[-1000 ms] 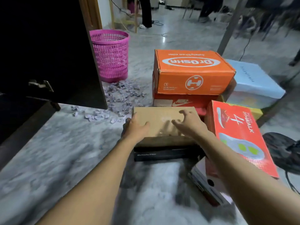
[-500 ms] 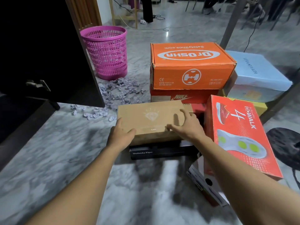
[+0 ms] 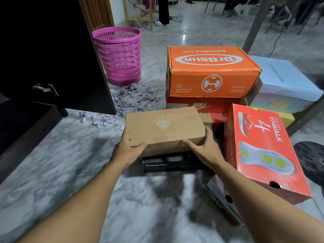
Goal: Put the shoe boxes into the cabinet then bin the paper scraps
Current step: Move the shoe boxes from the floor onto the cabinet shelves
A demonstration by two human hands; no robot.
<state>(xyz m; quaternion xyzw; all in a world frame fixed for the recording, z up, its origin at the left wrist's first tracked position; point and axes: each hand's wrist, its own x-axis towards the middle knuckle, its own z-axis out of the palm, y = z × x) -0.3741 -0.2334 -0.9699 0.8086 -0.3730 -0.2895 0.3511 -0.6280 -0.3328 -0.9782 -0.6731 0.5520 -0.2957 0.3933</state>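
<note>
A plain brown shoe box (image 3: 164, 127) sits on top of a black Onitsuka Tiger box (image 3: 173, 163) on the marble floor. My left hand (image 3: 129, 148) grips its near left corner, thumb on the lid. My right hand (image 3: 205, 148) grips its near right corner the same way. Behind stand an orange Dr.Osha box (image 3: 210, 72) on a red Nike box (image 3: 201, 106). A red GoWalk box (image 3: 263, 146) leans at the right. Crumpled paper scraps (image 3: 129, 97) lie by a pink mesh bin (image 3: 119, 55). The dark cabinet (image 3: 43, 50) is open at the left.
A pale blue box (image 3: 285, 81) rests on a yellow box (image 3: 287, 118) at the far right. Another box (image 3: 222, 200) lies under the GoWalk box. A metal table leg (image 3: 254, 23) rises behind the boxes. A person's legs and cables are in the background.
Both hands slid from the lid's top to the brown box's near corners and took hold. The box has shifted left and toward me.
</note>
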